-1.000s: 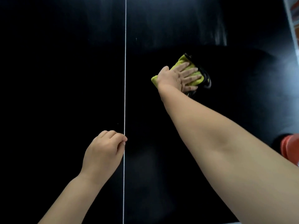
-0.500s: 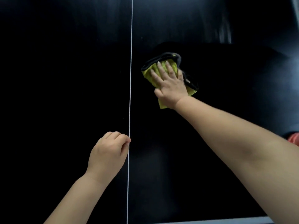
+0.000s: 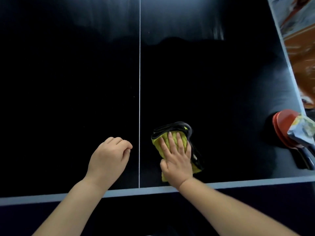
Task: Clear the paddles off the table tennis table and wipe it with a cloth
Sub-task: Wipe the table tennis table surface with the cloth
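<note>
You are looking down on a dark, almost black table tennis surface [image 3: 68, 99], split front to back by a thin white centre line [image 3: 139, 82]. Its pale near edge [image 3: 51, 198] runs across the lower part of the view, and both your bare forearms reach over it.

Your right hand [image 3: 177, 159] lies flat on a folded cloth [image 3: 157, 143], which is yellow with a black border. The fingers [image 3: 171, 142] are straight and slightly spread, pressing the cloth down onto the surface rather than gripping it. The thumb rests along the cloth's left side. The cloth sits just right of the centre line and close to the near edge.

Your left hand [image 3: 109, 157] is just left of the centre line, about level with the right hand. Its fingers are curled in toward the palm, thumb against the forefinger, and they hold nothing. Whether the knuckles touch the surface cannot be told.

Far to the right, by the surface's side edge and well apart from the cloth, red paddles [image 3: 283, 126] lie stacked, their dark handles [image 3: 305, 157] pointing toward the near corner. A crumpled, shiny wrapper [image 3: 303, 132] lies on top of them. Beyond the side edge is a blurred orange-brown floor [image 3: 303, 48].
</note>
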Tool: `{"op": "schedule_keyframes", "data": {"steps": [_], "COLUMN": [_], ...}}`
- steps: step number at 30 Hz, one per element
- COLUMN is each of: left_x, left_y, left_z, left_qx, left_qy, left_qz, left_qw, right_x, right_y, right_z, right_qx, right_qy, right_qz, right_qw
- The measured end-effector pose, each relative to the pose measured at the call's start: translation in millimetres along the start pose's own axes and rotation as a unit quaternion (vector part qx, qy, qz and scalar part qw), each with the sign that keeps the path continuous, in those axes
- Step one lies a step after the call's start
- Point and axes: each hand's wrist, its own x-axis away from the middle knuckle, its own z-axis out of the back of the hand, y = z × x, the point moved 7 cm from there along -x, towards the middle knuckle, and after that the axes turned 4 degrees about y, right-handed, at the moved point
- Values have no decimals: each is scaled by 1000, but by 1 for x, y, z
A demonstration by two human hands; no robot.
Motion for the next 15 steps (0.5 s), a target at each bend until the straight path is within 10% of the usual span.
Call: {"op": "schedule_keyframes", "data": {"steps": [15], "left_x": [13], "left_y": [-30], "left_z": [15], "left_qx": [-15], "left_qy": [17], "left_qz": [52], "left_qw": [998], "right_x": [-104], "right_y": [-61], "right_z": [20], "right_qx": [-340], "right_qy": [-53], "right_qz": [-470], "right_qw": [813]}}
